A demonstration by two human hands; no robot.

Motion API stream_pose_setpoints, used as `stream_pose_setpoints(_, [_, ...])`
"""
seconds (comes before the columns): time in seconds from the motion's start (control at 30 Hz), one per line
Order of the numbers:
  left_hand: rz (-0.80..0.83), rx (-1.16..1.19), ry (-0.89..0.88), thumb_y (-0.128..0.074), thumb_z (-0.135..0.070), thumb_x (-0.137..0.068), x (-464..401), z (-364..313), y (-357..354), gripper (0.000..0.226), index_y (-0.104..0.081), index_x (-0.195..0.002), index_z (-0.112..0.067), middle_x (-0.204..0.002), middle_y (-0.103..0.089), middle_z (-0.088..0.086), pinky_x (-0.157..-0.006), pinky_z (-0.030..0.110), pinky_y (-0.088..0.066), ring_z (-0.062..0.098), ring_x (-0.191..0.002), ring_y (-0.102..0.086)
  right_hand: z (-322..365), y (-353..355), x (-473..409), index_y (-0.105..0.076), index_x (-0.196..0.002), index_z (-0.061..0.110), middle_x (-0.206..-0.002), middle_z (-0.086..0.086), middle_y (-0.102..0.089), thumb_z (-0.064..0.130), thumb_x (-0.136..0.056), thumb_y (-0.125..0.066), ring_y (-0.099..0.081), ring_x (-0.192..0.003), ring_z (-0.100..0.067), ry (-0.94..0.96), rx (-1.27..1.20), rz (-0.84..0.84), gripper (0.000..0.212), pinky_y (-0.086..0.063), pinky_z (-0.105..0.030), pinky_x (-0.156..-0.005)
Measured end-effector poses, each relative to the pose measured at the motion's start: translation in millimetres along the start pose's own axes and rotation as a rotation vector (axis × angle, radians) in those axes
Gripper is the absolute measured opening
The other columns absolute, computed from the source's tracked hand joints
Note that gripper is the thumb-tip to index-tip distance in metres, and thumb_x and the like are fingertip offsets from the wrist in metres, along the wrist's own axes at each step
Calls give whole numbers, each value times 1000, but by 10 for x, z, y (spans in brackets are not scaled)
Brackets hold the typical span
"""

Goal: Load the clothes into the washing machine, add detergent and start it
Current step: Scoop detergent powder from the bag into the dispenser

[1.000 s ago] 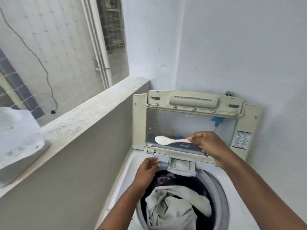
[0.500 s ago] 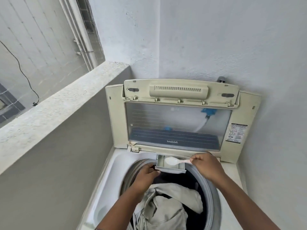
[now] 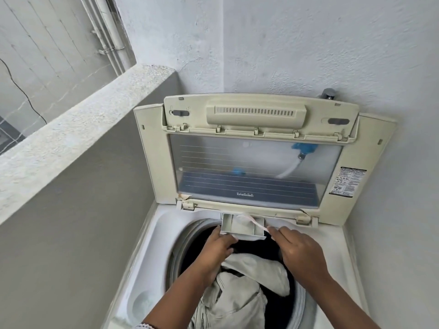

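Detergent drawer [image 3: 240, 225] pulled out from the back rim of the tub opening, at 12 o'clock of the drum, hanging over the load. White plastic spoon [image 3: 251, 222] lies tipped into it, bowl at the drawer's back, handle running out toward 4 o'clock. Right hand [image 3: 300, 255] pinches the handle end between thumb and fingertips, remaining fingers curled. Left hand [image 3: 217, 248] grips the drawer's front left corner from below and the side, fingers bent round the edge, apparently steadying it. White patch in the drawer's front compartment may be powder; too blurred to be sure, and I cannot tell whether the spoon is full or emptied. Clothes [image 3: 240, 288] in the drum [image 3: 183, 252]: pale grey-beige garment heaped on top, dark fabric beneath at 12 o'clock of the heap. Loading looks done, or close to it; no garments visible outside the machine. Washing machine lid [image 3: 259, 148] stands folded upright against the wall, clear window showing a blue hose fitting [image 3: 303, 148] behind it at 1 o'clock. Concrete ledge [image 3: 78, 119] runs along the left, 9 to 11 o'clock. Judgement: task sits in the detergent step, mid-way overall. Left to do: finish dosing, withdraw spoon, push drawer home, drop the lid, set and start the cycle. Control panel not in view.
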State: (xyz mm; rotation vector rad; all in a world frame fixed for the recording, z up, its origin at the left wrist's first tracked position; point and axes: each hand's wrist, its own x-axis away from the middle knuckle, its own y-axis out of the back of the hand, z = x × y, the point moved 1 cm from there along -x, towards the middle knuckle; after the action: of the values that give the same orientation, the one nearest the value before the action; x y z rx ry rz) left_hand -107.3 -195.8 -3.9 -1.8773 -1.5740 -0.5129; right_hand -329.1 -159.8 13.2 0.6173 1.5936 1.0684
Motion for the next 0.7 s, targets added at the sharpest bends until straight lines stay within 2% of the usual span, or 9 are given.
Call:
stream_pose_setpoints(0.1, [3,-1,-4,-68,-21,-73,66,-19,-8,87,-28,-150,-22,-124,-61,5,-107,36,-43,17,-117,-59,36,28,44,-75,-111,10,-87,-2,-69,1,-93,-44,-58,-61,-18,75,19,-44,37,-47,-27,-50])
stream_pose_setpoints(0.2, [-1,-14,-17,-66,-15,-84,131,-31,0,48,-47,-125,-32,-122,-62,6,-101,34,-46,17,-114,-59,79,37,61,-75,-111,9,-100,-6,-72,-2,-94,-41,-64,-65,-21,115,25,-68,39,-52,-28,-55])
stream_pose_setpoints(0.27, [-15,-28,-34,-64,-14,-89,165,-8,42,50,-46,-132,-31,-126,-61,6,-102,36,-46,17,-115,-59,102,47,81,-75,-111,9,-100,-6,-71,-3,-98,-32,-65,-66,-22,123,30,-58,46,-53,-28,-55])
stream_pose_setpoints(0.33, [-20,-35,-58,-65,-16,-89,229,-8,94,56,-43,-138,-29,-128,-61,6,-101,36,-45,16,-116,-59,135,94,75,-75,-110,10,-96,-4,-72,-3,-93,-34,-65,-65,-21,104,30,-48,46,-52,-27,-54])
stream_pose_setpoints(0.43, [-31,-40,-92,-66,-16,-88,377,-15,172,45,-53,-129,-29,-127,-64,6,-96,33,-45,16,-117,-60,224,241,42,-75,-111,12,-87,2,-68,2,-86,-40,-58,-59,-16,23,4,-9,44,-45,-24,-46])
stream_pose_setpoints(0.57, [-60,-70,-187,-65,-15,-89,682,-110,257,36,-59,-122,-30,-129,-61,0,-104,40,-46,17,-115,-62,419,472,-92,-72,-114,17,-92,8,-66,8,-89,-59,-59,-61,-14,-197,-168,22,30,-40,-21,-44])
stream_pose_setpoints(0.63, [-85,-75,-278,-61,-9,-92,892,-182,276,36,-57,-123,-26,-126,-63,-1,-93,29,-52,10,-104,-67,556,606,-202,-70,-113,20,-96,11,-67,13,-91,-56,-64,-69,-14,-335,-349,-13,28,-45,-21,-51])
stream_pose_setpoints(0.7, [-117,-128,-396,-58,-5,-94,1126,-295,272,36,-55,-126,-22,-123,-63,-2,-72,13,-52,-2,-89,-69,695,724,-361,-71,-114,23,-101,11,-68,12,-95,-57,-64,-78,-13,-431,-524,-12,26,-46,-22,-60])
